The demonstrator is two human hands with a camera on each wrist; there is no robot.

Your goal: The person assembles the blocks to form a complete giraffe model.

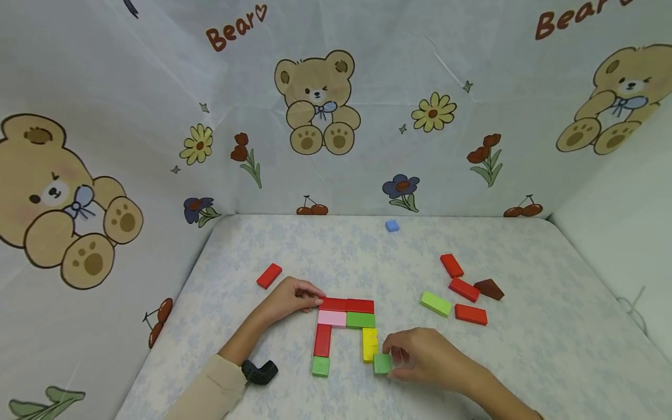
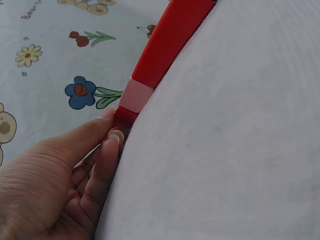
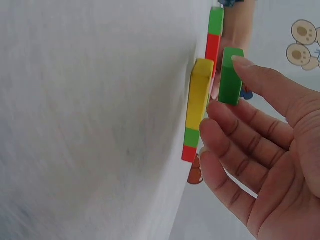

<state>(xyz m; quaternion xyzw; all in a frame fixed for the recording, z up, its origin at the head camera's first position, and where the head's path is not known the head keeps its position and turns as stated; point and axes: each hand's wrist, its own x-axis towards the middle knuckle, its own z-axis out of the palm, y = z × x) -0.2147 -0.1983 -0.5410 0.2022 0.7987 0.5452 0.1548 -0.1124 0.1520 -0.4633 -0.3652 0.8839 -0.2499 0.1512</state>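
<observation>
Fingers of the right hand (image 1: 427,357) pinch the green block (image 1: 382,365) at lower centre of the frame, parted just its width, and should slide it flat, without jogging the yellow block (image 1: 370,345), while the left hand (image 1: 286,300), grip unclear, steadies the red top row (image 1: 333,304).

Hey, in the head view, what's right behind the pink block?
A red block lies right behind the pink block, with the left hand at its left end. Whatever is under the pink block is covered and can't be seen.
</observation>
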